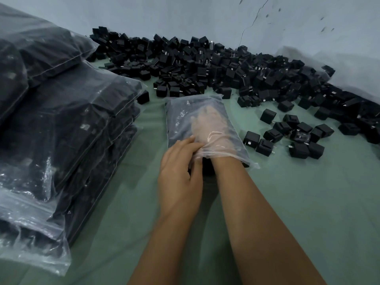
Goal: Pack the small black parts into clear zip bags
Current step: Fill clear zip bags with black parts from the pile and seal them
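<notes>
A clear zip bag (181, 114) lies on the green cloth in the middle, its mouth facing me and black parts inside along its left side. My right hand (209, 126) is pushed deep into the bag, fingers stretched flat and seen through the plastic. My left hand (181, 163) grips the bag's mouth edge at the near left, fingers curled over the plastic. A big heap of small black parts (205, 64) runs along the wall behind. A smaller cluster of black parts (292, 134) lies just right of the bag.
A tall stack of filled zip bags (61, 130) stands at the left, reaching close to the open bag. The pale wall (205, 15) closes off the back and right. The green cloth (308, 192) extends toward me at the right.
</notes>
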A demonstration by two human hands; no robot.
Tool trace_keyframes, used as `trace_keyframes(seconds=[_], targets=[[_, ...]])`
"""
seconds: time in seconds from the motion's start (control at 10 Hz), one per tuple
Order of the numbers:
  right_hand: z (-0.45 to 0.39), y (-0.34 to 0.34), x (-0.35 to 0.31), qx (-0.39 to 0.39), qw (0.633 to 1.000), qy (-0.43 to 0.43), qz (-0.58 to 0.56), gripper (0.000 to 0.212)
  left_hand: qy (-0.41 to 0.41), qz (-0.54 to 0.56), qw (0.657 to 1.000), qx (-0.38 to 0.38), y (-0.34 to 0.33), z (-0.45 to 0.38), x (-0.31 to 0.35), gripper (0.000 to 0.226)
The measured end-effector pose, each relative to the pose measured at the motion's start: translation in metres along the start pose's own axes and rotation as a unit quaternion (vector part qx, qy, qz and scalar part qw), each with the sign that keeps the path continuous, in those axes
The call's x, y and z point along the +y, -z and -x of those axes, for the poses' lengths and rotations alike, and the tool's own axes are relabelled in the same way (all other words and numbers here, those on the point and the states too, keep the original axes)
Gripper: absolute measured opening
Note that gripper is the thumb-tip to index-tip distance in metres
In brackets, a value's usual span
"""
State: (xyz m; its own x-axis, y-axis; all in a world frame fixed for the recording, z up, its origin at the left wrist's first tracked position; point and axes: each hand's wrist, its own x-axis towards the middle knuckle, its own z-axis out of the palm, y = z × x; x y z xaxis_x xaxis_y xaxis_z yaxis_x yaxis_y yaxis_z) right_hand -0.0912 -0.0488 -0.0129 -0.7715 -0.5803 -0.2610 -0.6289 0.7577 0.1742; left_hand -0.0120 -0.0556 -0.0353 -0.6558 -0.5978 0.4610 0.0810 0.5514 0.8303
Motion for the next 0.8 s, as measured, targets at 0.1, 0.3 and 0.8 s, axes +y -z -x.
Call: trace_keyframes(seconds=[0.1,0.3,0.8], targets=[[0.005,0.038,0.033,0.076,0.995,-0.052,-0.028,0.042,-0.002,-0.002,1.000,-0.014,0.000,-0.001,0.000,0.025],[-0.041,0.012,0.041,0.129,0.986,-0.050,-0.090,0.046,-0.016,0.003,1.000,0.008,0.001,-0.003,0.000,0.023],[0.083,-0.046,0.080,0.588,0.749,-0.020,-0.304,0.022,0.025,-0.049,0.998,-0.028,0.003,-0.002,-0.002,0.025]])
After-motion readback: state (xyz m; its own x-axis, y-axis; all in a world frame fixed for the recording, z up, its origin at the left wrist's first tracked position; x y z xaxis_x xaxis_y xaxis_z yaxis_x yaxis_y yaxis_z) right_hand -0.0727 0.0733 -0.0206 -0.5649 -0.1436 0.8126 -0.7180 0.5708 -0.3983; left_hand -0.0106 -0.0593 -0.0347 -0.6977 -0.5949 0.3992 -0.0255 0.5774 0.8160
